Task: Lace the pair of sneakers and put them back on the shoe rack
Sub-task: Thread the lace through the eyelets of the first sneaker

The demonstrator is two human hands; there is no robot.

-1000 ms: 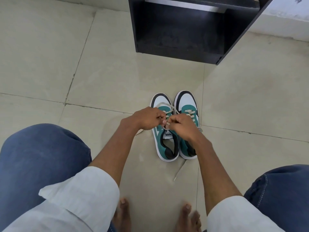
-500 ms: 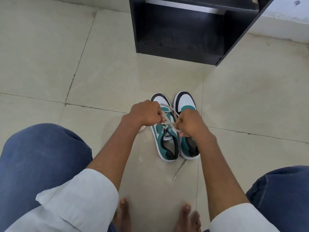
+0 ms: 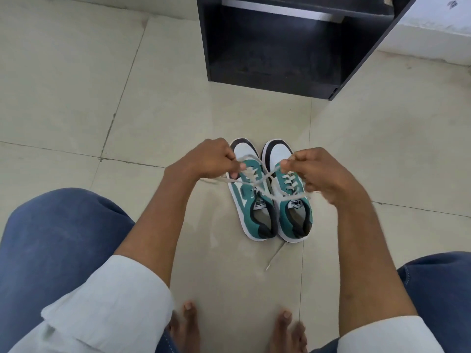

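Two teal, white and black sneakers stand side by side on the tiled floor, toes pointing away from me: the left sneaker (image 3: pixel 251 200) and the right sneaker (image 3: pixel 290 192). My left hand (image 3: pixel 209 159) and my right hand (image 3: pixel 318 171) each pinch a loop of the left sneaker's cream lace (image 3: pixel 257 182), stretched taut between them and crossing over the shoe's tongue. The right sneaker's laces run through its eyelets, and one loose lace end (image 3: pixel 274 257) trails on the floor behind the heels.
A black shoe rack (image 3: pixel 280 47) with an open lower shelf stands on the floor just beyond the sneakers. A white wall base (image 3: pixel 433 29) is at the far right. My knees in blue jeans frame both sides, bare toes (image 3: pixel 188 322) below.
My hands have moved apart, left hand leftward and right hand rightward, drawing the lace loops out tight over the left sneaker.
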